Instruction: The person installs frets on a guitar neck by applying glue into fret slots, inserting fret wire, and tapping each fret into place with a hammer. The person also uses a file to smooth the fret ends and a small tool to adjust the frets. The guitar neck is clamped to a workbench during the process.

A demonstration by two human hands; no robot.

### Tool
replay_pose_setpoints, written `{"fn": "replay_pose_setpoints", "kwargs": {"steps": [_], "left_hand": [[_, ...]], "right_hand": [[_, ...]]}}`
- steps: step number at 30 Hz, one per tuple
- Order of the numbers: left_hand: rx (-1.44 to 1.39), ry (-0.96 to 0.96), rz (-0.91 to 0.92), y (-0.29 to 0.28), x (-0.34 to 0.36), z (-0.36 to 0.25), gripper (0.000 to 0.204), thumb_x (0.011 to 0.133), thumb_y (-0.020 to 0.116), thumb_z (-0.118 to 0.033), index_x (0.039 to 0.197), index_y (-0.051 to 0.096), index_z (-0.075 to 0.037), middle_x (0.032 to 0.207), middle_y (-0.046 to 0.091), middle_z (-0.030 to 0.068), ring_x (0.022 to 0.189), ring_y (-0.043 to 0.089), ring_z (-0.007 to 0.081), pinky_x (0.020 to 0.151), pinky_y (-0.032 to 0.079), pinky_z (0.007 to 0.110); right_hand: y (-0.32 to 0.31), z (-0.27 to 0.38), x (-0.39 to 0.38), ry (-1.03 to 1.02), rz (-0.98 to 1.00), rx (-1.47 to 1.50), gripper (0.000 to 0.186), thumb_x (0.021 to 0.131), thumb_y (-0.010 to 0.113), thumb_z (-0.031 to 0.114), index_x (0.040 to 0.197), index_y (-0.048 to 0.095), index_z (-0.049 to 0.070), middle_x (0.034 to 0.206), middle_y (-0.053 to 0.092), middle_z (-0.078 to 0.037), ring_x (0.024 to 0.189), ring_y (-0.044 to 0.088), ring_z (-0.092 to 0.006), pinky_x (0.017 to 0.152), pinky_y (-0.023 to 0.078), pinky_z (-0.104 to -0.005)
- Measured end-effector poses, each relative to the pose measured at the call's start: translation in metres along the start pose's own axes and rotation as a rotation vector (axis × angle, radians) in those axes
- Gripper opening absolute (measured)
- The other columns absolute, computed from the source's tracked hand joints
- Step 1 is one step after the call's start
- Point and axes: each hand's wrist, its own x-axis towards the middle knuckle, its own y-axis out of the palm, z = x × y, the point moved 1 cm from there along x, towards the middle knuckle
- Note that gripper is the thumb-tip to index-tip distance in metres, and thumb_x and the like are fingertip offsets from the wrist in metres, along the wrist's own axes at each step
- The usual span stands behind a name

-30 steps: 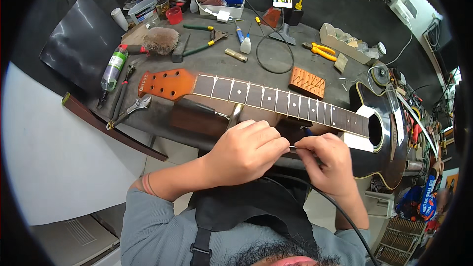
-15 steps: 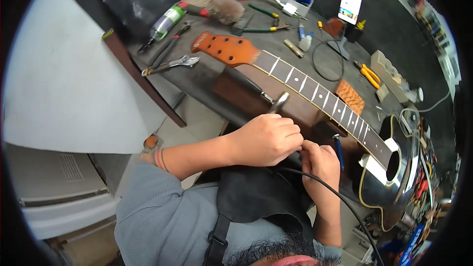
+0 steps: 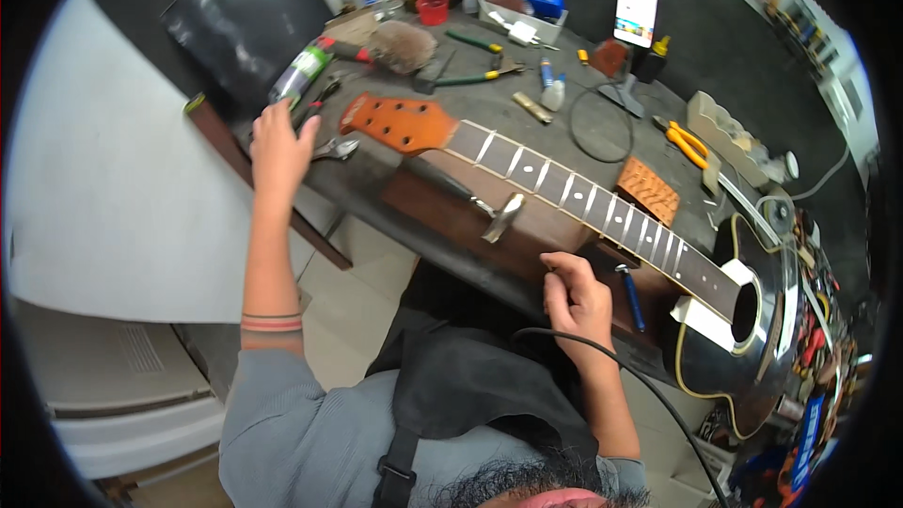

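My left hand reaches to the bench's left side with fingers apart, over the dark tool handles beside an adjustable wrench and below a green-labeled bottle. My right hand is curled at the bench's front edge; whatever it may pinch is too small to make out. The black acoustic guitar lies along the bench, its fretboard without strings and its orange headstock at the left. A hammer lies below the neck, and a blue-handled tool is near my right hand.
A wooden block with slots, orange pliers, green-handled cutters, a phone on a stand, a red cup and cables crowd the back of the grey bench. A white panel stands left.
My left hand has left my right hand and moved up and left to the tools by the bottle, opening. My right hand stays near the front edge, still curled.
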Motion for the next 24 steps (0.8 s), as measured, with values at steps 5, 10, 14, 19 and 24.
{"fn": "replay_pose_setpoints", "kwargs": {"steps": [5,10,14,19,24], "left_hand": [[0.217,-0.129,0.273,0.037,0.009,0.010,0.061,0.107,0.075,-0.048,0.153,0.066,-0.011,0.143,0.068,0.0155,0.138,0.061,0.0400,0.113,0.053,0.060],[0.246,-0.124,0.221,0.047,0.005,0.010,0.053,0.108,0.075,-0.042,0.150,0.069,-0.011,0.141,0.067,0.0136,0.137,0.061,0.0374,0.108,0.055,0.058],[0.250,-0.153,0.181,0.045,0.001,0.005,0.050,0.107,0.076,-0.042,0.146,0.071,-0.011,0.136,0.069,0.0123,0.134,0.063,0.0365,0.106,0.056,0.057],[0.215,-0.134,0.109,0.050,-0.001,0.012,0.047,0.105,0.077,-0.043,0.140,0.074,-0.012,0.132,0.071,0.0107,0.130,0.065,0.0358,0.106,0.056,0.056],[0.219,-0.133,0.085,0.051,-0.005,0.014,0.047,0.104,0.078,-0.044,0.138,0.076,-0.012,0.132,0.073,0.0104,0.130,0.066,0.0360,0.106,0.056,0.055]], "right_hand": [[-0.002,-0.006,-0.003,-0.006,-0.027,-0.040,0.026,0.103,0.075,0.003,0.128,0.076,0.010,0.087,0.079,-0.013,0.071,0.078,-0.0275,0.069,0.060,-0.0367],[-0.005,-0.004,-0.005,0.063,-0.019,0.073,0.026,0.103,0.074,0.002,0.129,0.076,0.010,0.085,0.078,-0.010,0.069,0.076,-0.0207,0.067,0.059,-0.0339],[-0.006,-0.006,-0.006,0.067,-0.003,0.102,0.027,0.104,0.075,0.002,0.130,0.076,0.010,0.083,0.077,-0.008,0.068,0.074,-0.0171,0.066,0.058,-0.0324],[-0.008,-0.005,-0.004,0.080,0.021,0.147,0.027,0.106,0.073,0.001,0.131,0.075,0.010,0.080,0.074,-0.006,0.068,0.074,-0.0155,0.065,0.057,-0.0314],[-0.008,-0.002,-0.002,0.096,0.032,0.145,0.028,0.107,0.072,0.001,0.133,0.074,0.010,0.077,0.072,-0.004,0.067,0.072,-0.0142,0.065,0.057,-0.0309]]}}
